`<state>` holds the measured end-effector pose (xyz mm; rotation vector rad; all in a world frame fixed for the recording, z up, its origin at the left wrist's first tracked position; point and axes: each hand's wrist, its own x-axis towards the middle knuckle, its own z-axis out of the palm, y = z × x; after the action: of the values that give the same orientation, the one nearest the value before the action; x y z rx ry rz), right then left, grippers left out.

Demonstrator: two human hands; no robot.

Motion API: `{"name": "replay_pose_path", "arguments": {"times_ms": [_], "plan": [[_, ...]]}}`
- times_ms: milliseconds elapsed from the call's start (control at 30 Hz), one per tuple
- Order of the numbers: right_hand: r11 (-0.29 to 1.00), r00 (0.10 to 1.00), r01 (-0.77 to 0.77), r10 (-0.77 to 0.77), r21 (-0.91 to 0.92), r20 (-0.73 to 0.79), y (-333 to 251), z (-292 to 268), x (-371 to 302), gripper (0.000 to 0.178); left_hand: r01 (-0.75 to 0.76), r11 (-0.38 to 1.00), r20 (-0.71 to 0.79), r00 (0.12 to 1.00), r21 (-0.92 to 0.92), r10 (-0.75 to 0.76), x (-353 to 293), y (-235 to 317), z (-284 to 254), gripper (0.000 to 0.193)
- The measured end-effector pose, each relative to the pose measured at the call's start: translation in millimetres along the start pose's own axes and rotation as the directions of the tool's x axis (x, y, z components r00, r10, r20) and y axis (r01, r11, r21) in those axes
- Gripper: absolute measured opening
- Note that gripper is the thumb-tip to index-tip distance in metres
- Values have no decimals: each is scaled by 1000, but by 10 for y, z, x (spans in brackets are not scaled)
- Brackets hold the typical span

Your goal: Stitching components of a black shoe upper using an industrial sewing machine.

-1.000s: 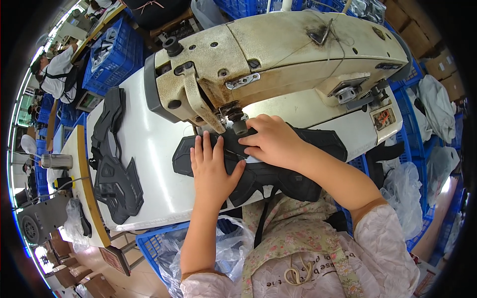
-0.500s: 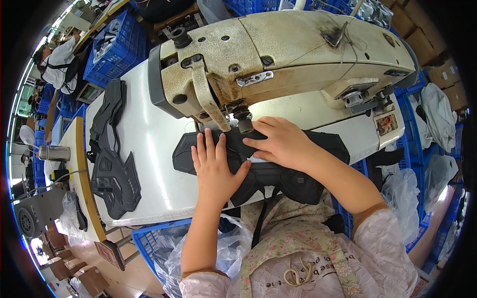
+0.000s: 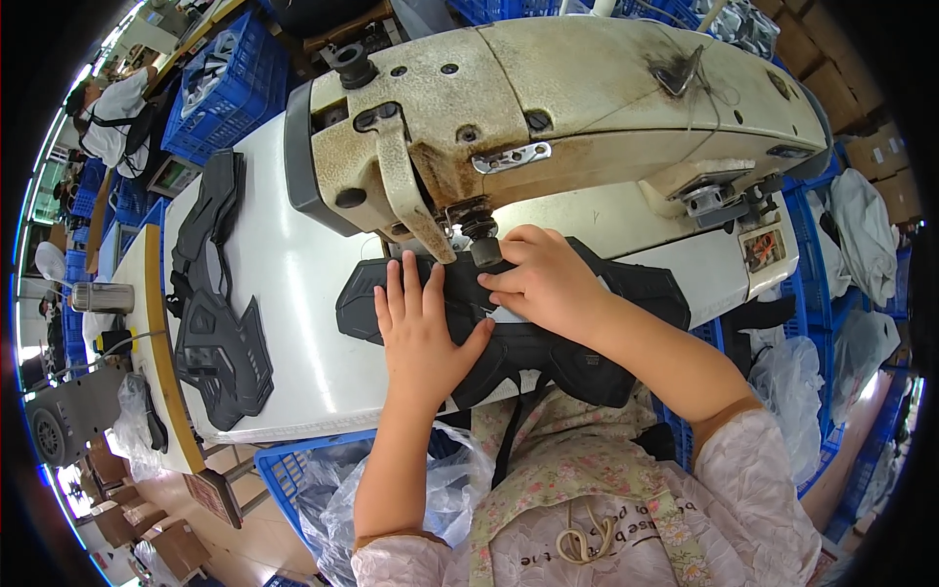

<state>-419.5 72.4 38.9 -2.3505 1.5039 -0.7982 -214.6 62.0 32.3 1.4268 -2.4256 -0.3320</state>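
A black padded piece [image 3: 589, 374] with wing-like ends and a strap lies at the front of a cream sewing machine [image 3: 577, 98]. Part of it is under the machine's needle area [image 3: 479, 235]; the needle itself cannot be made out. My left hand [image 3: 423, 338] rests flat on the piece, fingers stretched out and thumb apart, left of the presser foot. My right hand [image 3: 553, 284] is bent, thumb and fingertips closed on the black material just right of the foot. Its other fingers are partly hidden.
More black padded pieces [image 3: 225, 357] lie on the white table [image 3: 303, 372] at left. Below the front edge stands a blue crate [image 3: 284, 470] with clear plastic bags. Blue crates [image 3: 223, 103] and a person [image 3: 122, 122] are at far left. Clear bags [image 3: 790, 406] hang at right.
My right hand's fingers have bunched closer together, and material behind them now shows raised. My left hand stays flat in nearly the same place. The whole view has shifted slightly.
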Motion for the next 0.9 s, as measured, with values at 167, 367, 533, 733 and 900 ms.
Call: {"name": "replay_pose_path", "arguments": {"times_ms": [167, 367, 533, 733, 900], "plan": [[1000, 1000, -15, 15, -18, -28, -31, 8, -21, 20, -1, 1000, 1, 1000, 3, 1, 4, 15, -13, 83], [1000, 997, -27, 27, -6, -69, -65, 46, -43, 26, 13, 1000, 4, 1000, 6, -13, 1, 20, -19, 82], [998, 995, -52, 50, -21, -89, -104, 42, -64, 22, 5, 1000, -9, 1000, 6, -5, 2, 22, -22, 84], [999, 995, -20, 16, -39, -94, -135, 60, -96, 23, 31, 999, -77, 997, -25, -33, -10, -12, 50, 94], [1000, 994, -3, 0, -23, -111, -130, 135, -146, 29, 33, 999, -75, 997, 8, -32, -18, 23, 20, 91]]}}
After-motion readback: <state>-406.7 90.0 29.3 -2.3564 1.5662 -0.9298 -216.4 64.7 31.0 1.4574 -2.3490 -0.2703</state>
